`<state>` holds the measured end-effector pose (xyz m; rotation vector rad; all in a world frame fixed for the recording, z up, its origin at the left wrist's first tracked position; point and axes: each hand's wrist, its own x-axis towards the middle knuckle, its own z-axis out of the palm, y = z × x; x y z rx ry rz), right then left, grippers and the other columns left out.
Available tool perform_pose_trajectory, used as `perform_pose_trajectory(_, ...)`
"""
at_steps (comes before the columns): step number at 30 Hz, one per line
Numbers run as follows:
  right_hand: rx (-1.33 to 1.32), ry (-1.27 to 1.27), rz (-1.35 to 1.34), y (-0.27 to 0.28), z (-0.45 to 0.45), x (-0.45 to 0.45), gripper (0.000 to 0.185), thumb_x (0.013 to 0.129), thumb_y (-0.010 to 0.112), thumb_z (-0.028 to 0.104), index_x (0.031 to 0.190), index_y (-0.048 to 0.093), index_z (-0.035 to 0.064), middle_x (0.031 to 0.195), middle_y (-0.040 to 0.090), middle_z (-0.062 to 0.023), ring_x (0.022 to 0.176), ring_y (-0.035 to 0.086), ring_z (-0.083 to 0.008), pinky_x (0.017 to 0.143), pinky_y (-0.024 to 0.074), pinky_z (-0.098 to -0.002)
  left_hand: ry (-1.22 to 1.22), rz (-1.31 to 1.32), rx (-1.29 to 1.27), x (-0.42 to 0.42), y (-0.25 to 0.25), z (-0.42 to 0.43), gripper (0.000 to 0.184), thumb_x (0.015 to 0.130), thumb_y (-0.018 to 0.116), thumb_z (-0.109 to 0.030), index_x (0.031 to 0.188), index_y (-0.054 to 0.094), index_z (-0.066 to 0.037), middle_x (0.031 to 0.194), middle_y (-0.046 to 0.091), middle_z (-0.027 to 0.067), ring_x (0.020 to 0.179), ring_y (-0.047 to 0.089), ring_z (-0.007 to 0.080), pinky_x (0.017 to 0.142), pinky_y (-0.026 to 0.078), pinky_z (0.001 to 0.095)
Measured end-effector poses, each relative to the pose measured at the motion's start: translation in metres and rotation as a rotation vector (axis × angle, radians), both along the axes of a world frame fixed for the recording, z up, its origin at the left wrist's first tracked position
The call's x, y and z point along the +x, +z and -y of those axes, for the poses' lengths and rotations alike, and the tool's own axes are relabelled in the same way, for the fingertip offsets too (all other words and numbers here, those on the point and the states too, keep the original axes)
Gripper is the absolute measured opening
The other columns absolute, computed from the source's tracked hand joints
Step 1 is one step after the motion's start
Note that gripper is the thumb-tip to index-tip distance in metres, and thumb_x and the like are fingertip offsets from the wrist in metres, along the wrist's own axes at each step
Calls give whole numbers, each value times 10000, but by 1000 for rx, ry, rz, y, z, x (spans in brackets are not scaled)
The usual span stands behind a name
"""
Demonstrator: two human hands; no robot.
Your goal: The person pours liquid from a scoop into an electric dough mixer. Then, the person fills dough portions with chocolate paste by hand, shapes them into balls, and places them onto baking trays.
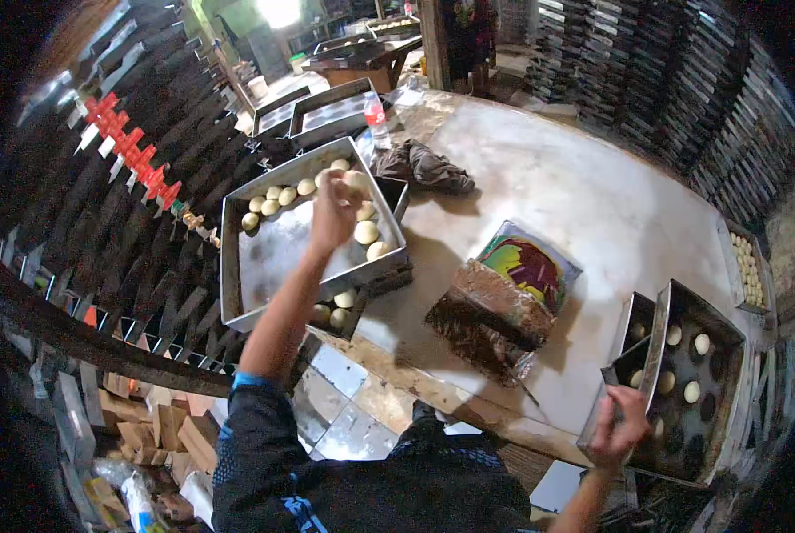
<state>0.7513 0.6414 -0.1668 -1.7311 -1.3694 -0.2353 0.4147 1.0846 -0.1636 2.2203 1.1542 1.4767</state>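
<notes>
Dough ball (355,180) apparently pinched in left hand (331,218), held above far right part of left tray (273,253). Other balls (366,233) are lined along its far and right walls, probably spaced so that sticking is avoided. Right hand (619,425) is held, fingers curled, by right tray (654,360) on the counter (611,178), more balls kept within reach there; whether anything is gripped cannot be told.

Dim, fisheye-bent view with black corners (1 glaring light up top).
</notes>
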Motion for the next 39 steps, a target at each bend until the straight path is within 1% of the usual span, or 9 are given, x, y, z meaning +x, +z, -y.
perform_pose_trajectory(8, -94, 516, -1051, -36, -27, -23, 427, 937, 616, 267, 1220, 583, -50, 1001, 658, -153, 886, 641, -190, 735, 532, -308, -892, -247, -428, 160, 9, 308, 1012, 697, 787, -101, 1505, 178, -57, 1415, 376, 234, 1267, 443, 365, 1062, 376, 444)
perform_pose_trajectory(11, 55, 425, -741, -14, -5, -4, 406, 882, 697, 217, 1164, 616, -63, 1005, 662, -163, 911, 645, -203, 763, 541, -302, -788, -179, -285, 175, 9, 349, 975, 727, 809, -174, 1491, 223, -20, 1383, 439, 203, 1237, 486, 301, 1043, 393, 410)
perform_pose_trajectory(13, 95, 499, -202, -34, 3, 12, 552, 739, 820, 230, 1196, 628, -13, 1184, 581, -222, 996, 631, -290, 839, 528, -396, -1004, 270, -1054, 174, -12, 359, 764, 828, 748, -189, 1439, 336, 14, 1298, 512, 127, 1179, 520, 200, 1003, 424, 351)
perform_pose_trajectory(17, 71, 462, -269, -10, 25, -28, 525, 820, 712, 261, 1263, 578, 13, 1391, 376, -235, 1148, 525, -304, 891, 497, -395, -742, 544, -1007, 181, -1, 388, 415, 922, 644, -155, 1286, 558, 26, 963, 522, 47, 927, 521, 121, 808, 442, 269)
perform_pose_trajectory(23, 250, 289, -489, 1, 24, -99, 376, 972, 505, 321, 1069, 629, -20, 871, 668, -129, 821, 664, -251, 772, 509, -356, -662, 293, -398, 123, -26, 425, 463, 950, 563, -229, 1351, 504, -4, 1348, 404, 190, 1212, 441, 232, 990, 387, 335)
perform_pose_trajectory(26, 309, 344, -610, -34, 9, -158, 322, 975, 504, 291, 983, 648, 3, 808, 657, -127, 743, 665, -251, 687, 503, -357, -816, 480, -573, 75, -21, 419, 876, 902, 546, -524, 1458, 236, 77, 1532, 174, 234, 1410, 228, 286, 1090, 299, 400)
perform_pose_trajectory(29, 6, 345, -954, -82, -23, -203, 295, 967, 479, 278, 922, 639, 35, 710, 589, -129, 667, 614, -312, 628, 481, -391, -506, 430, -871, 25, -23, 424, 570, 963, 549, -360, 1344, 451, 52, 1221, 582, 179, 1132, 540, 204, 947, 430, 338)
perform_pose_trajectory(31, -74, 471, -365, -63, -38, -212, 342, 975, 439, 304, 963, 647, 32, 799, 577, -157, 749, 594, -340, 676, 480, -404, -325, 324, -698, -2, -39, 417, 419, 987, 529, -321, 1192, 577, 41, 900, 682, 97, 825, 614, 114, 697, 499, 319)
perform_pose_trajectory(39, 46, 691, -404, -81, -45, -227, 376, 986, 446, 318, 1045, 609, -15, 996, 604, -159, 819, 597, -283, 713, 484, -349, -587, 1156, -1497, -30, -90, 410, 434, 983, 524, -292, 1256, 503, 45, 1164, 614, 151, 1039, 630, 231, 934, 517, 342)
